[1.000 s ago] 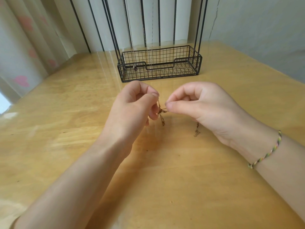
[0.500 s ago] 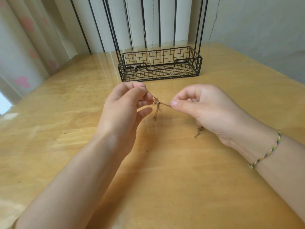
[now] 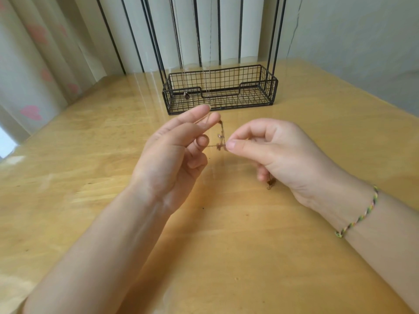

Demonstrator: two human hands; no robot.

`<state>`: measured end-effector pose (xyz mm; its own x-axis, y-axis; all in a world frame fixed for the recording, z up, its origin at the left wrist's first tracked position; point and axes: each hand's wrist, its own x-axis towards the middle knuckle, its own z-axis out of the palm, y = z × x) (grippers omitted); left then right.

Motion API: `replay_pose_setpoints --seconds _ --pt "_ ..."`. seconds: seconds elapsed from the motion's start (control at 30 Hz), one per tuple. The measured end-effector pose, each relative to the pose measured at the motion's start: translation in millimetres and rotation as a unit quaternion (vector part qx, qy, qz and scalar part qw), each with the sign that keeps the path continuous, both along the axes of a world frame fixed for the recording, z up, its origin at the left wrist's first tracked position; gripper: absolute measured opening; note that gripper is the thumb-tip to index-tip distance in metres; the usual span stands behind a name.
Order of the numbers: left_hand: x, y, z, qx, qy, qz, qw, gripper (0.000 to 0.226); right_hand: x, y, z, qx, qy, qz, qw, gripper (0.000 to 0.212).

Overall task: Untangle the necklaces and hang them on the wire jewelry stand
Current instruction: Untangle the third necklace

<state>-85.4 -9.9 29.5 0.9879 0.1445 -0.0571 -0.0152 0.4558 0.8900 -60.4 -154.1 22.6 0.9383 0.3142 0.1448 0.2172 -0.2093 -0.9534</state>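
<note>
A thin brownish necklace chain (image 3: 221, 134) with small charms is stretched between my two hands above the wooden table (image 3: 249, 245). My left hand (image 3: 174, 155) has its upper fingers spread, the chain looped over their tips and held by a curled finger below. My right hand (image 3: 272, 152) pinches the chain between thumb and forefinger; a loose end (image 3: 271, 184) dangles under its palm. Behind stands the black wire jewelry stand (image 3: 221, 89) with a basket base and tall uprights; thin chains hang from it, one with a small pendant (image 3: 187, 95).
Striped curtains (image 3: 56, 53) hang at the back left, and a pale wall (image 3: 351, 41) lies to the right. A woven bracelet (image 3: 360, 214) circles my right wrist.
My left hand has opened its fingers and raised them, spreading the chain into a wider loop. The right hand keeps its pinch and has shifted slightly left.
</note>
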Motion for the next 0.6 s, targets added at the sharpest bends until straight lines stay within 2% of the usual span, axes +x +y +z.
replay_pose_setpoints --seconds 0.2,0.4,0.6 --pt "-2.7 -3.4 1.1 0.047 -0.009 -0.030 0.998 0.041 -0.7 2.6 -0.5 0.010 0.028 -0.002 1.000 0.013" --pt "-2.1 -2.2 -0.6 0.073 -0.030 -0.009 0.997 0.057 3.2 -2.1 2.1 0.002 0.052 -0.017 0.999 0.007" --pt "-1.2 -1.2 -1.2 0.078 -0.043 0.013 0.996 0.057 3.9 -6.2 5.5 0.008 0.078 -0.022 0.997 0.010"
